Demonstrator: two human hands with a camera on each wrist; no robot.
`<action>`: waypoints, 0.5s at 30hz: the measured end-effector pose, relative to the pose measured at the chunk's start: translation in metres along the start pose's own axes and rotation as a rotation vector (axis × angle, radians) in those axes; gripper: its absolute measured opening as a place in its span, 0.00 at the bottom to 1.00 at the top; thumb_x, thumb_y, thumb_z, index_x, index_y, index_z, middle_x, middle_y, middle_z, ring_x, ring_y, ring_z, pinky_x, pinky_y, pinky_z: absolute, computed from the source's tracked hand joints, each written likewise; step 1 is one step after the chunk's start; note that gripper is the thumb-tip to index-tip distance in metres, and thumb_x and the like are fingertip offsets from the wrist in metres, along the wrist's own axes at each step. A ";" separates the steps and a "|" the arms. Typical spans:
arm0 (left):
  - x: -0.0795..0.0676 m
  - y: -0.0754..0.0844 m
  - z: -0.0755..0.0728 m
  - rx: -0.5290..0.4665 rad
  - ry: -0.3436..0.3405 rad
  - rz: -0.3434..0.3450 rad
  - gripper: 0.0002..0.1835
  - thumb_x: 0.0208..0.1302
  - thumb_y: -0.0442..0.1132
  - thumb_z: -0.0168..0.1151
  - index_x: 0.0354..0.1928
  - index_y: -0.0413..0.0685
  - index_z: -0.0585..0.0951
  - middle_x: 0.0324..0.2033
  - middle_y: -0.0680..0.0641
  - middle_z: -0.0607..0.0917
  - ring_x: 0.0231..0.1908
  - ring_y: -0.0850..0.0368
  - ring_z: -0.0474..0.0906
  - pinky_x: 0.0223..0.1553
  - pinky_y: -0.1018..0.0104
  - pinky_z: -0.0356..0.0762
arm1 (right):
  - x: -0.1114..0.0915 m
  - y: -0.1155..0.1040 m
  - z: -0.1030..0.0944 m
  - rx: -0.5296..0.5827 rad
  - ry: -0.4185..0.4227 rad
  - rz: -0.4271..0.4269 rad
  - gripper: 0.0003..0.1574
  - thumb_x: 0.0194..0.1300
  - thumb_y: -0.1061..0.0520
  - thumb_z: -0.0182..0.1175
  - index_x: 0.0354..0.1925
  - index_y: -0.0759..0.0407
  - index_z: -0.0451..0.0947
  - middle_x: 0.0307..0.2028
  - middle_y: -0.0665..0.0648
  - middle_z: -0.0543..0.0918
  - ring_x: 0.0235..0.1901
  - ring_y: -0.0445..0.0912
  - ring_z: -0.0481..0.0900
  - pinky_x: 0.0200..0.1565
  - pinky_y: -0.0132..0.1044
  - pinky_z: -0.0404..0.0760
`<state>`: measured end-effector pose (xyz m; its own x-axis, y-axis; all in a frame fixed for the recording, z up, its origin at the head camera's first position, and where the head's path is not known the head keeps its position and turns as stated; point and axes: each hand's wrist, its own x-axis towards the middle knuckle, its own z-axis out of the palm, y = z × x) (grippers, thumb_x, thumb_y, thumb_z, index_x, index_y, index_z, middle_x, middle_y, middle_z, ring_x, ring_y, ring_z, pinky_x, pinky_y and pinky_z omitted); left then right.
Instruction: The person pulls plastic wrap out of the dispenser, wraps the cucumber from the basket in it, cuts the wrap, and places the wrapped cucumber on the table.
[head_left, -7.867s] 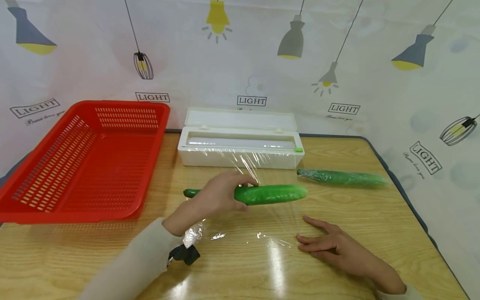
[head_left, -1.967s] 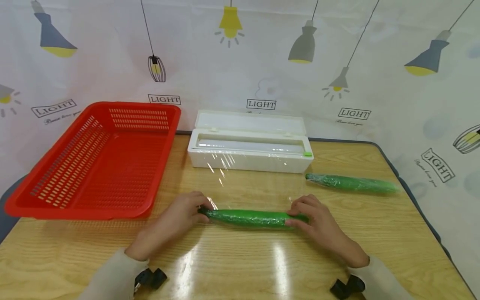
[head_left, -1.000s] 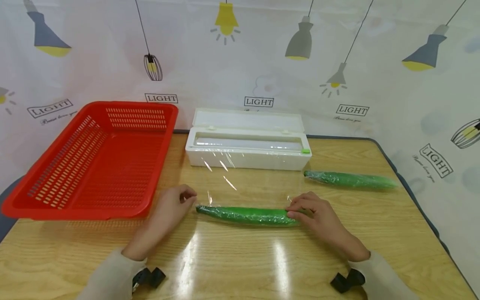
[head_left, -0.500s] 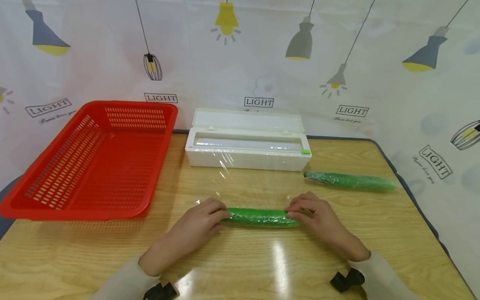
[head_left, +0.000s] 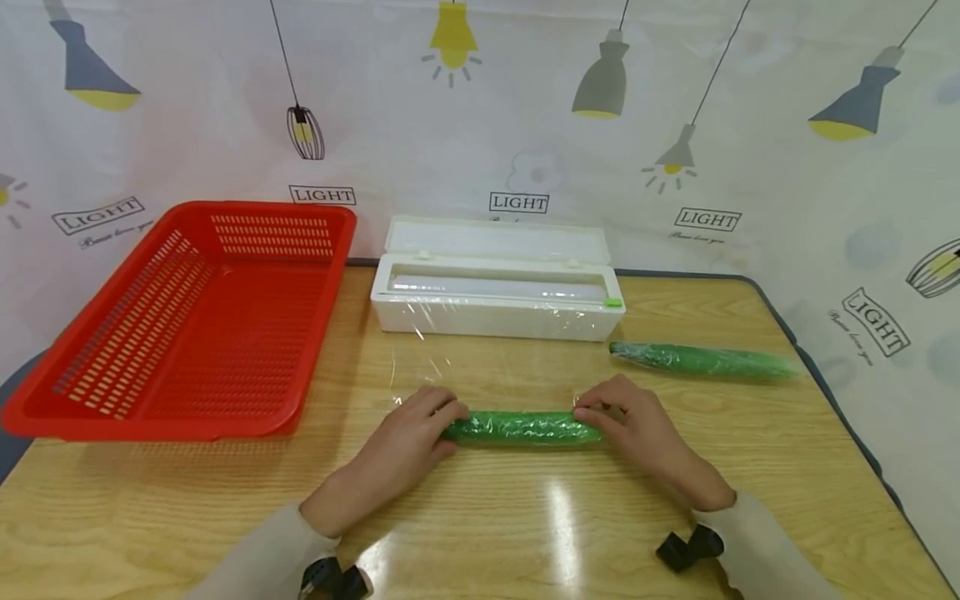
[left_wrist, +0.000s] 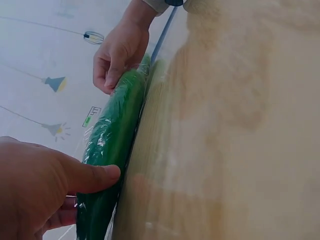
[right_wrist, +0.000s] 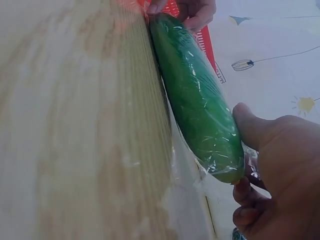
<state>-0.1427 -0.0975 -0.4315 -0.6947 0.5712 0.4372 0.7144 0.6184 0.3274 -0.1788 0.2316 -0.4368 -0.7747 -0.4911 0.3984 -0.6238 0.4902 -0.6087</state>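
A cucumber wrapped in shiny cling film lies crosswise on the table. The film stretches from it back to a white dispenser box with its lid raised. My left hand grips the cucumber's left part and covers the stem end; in the left wrist view its thumb lies over the wrapped side. At the other end my right hand has thumb and fingertips together, pinching the film along the cucumber's far edge. In the right wrist view, film bunches by the right fingers at the cucumber's tip.
A second film-wrapped cucumber lies at the back right. The red perforated basket stands on the left. A green slider sits at the box's right end. Behind the table hangs a lamp-patterned cloth.
Earlier, the left hand held the cucumber above spread film, with the right hand on the table. Since then film wraps the cucumber; the left hand left its stem end, then regripped it further right.
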 end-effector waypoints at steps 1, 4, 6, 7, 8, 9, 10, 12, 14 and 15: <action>0.001 0.000 0.000 -0.005 -0.001 -0.004 0.20 0.47 0.33 0.75 0.44 0.46 0.79 0.41 0.50 0.76 0.45 0.55 0.72 0.45 0.61 0.75 | 0.001 0.000 0.000 0.001 0.013 -0.020 0.13 0.56 0.65 0.68 0.36 0.47 0.84 0.34 0.43 0.81 0.32 0.39 0.73 0.30 0.32 0.71; 0.003 -0.001 -0.001 -0.028 -0.009 -0.030 0.19 0.48 0.33 0.75 0.44 0.45 0.79 0.42 0.50 0.77 0.45 0.55 0.73 0.45 0.61 0.75 | 0.002 0.001 0.001 0.002 0.039 -0.053 0.14 0.55 0.67 0.68 0.35 0.47 0.84 0.34 0.44 0.83 0.33 0.39 0.74 0.30 0.32 0.71; 0.005 -0.002 -0.001 -0.043 -0.021 -0.055 0.19 0.49 0.33 0.74 0.44 0.44 0.80 0.42 0.50 0.78 0.46 0.54 0.73 0.46 0.61 0.76 | 0.002 0.002 0.000 -0.004 0.041 -0.047 0.13 0.58 0.66 0.66 0.36 0.48 0.85 0.35 0.44 0.83 0.35 0.40 0.74 0.32 0.32 0.72; 0.005 -0.002 -0.002 -0.055 -0.028 -0.069 0.19 0.49 0.33 0.74 0.44 0.44 0.80 0.43 0.50 0.78 0.46 0.54 0.74 0.47 0.61 0.76 | 0.002 0.003 0.000 -0.013 0.035 -0.036 0.12 0.60 0.66 0.64 0.36 0.49 0.85 0.35 0.44 0.83 0.36 0.40 0.75 0.34 0.32 0.73; 0.006 -0.003 -0.002 -0.063 -0.036 -0.081 0.18 0.50 0.33 0.74 0.44 0.44 0.80 0.43 0.50 0.78 0.46 0.54 0.74 0.48 0.61 0.75 | 0.003 0.003 -0.001 -0.023 0.028 -0.023 0.12 0.62 0.66 0.62 0.36 0.49 0.85 0.36 0.44 0.84 0.37 0.40 0.76 0.37 0.33 0.74; 0.006 -0.003 -0.003 -0.071 -0.044 -0.091 0.18 0.50 0.34 0.74 0.45 0.44 0.80 0.43 0.49 0.78 0.46 0.54 0.74 0.49 0.61 0.75 | 0.003 0.003 -0.001 -0.036 0.023 -0.014 0.11 0.64 0.66 0.60 0.36 0.50 0.85 0.36 0.44 0.84 0.39 0.41 0.76 0.40 0.35 0.74; 0.007 -0.004 -0.003 -0.077 -0.052 -0.100 0.18 0.50 0.34 0.74 0.45 0.43 0.81 0.43 0.49 0.78 0.47 0.54 0.74 0.50 0.60 0.74 | 0.003 0.003 -0.002 -0.048 0.018 -0.009 0.11 0.66 0.66 0.59 0.37 0.51 0.85 0.37 0.44 0.83 0.40 0.41 0.76 0.42 0.36 0.74; 0.009 -0.005 -0.005 -0.097 -0.069 -0.117 0.18 0.51 0.34 0.74 0.45 0.43 0.81 0.43 0.49 0.79 0.47 0.54 0.74 0.51 0.60 0.74 | 0.004 0.000 -0.004 -0.087 0.023 -0.030 0.10 0.67 0.64 0.58 0.40 0.53 0.84 0.40 0.46 0.83 0.44 0.44 0.76 0.48 0.40 0.73; 0.010 -0.006 -0.006 -0.116 -0.085 -0.130 0.18 0.51 0.34 0.74 0.45 0.44 0.81 0.43 0.49 0.79 0.46 0.54 0.74 0.51 0.60 0.73 | 0.006 -0.005 -0.004 -0.125 0.046 -0.088 0.07 0.67 0.59 0.59 0.41 0.55 0.83 0.43 0.49 0.82 0.46 0.47 0.74 0.49 0.43 0.70; 0.012 -0.007 -0.007 -0.130 -0.092 -0.138 0.18 0.51 0.34 0.74 0.45 0.44 0.81 0.42 0.50 0.79 0.46 0.54 0.75 0.51 0.60 0.74 | 0.007 -0.008 -0.004 -0.149 0.061 -0.135 0.08 0.68 0.55 0.59 0.42 0.55 0.83 0.43 0.51 0.81 0.46 0.49 0.73 0.50 0.45 0.69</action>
<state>-0.1552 -0.0988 -0.4229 -0.7869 0.5369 0.3042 0.6129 0.6226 0.4865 -0.1801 0.2268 -0.4268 -0.6850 -0.5170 0.5134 -0.7273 0.5265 -0.4403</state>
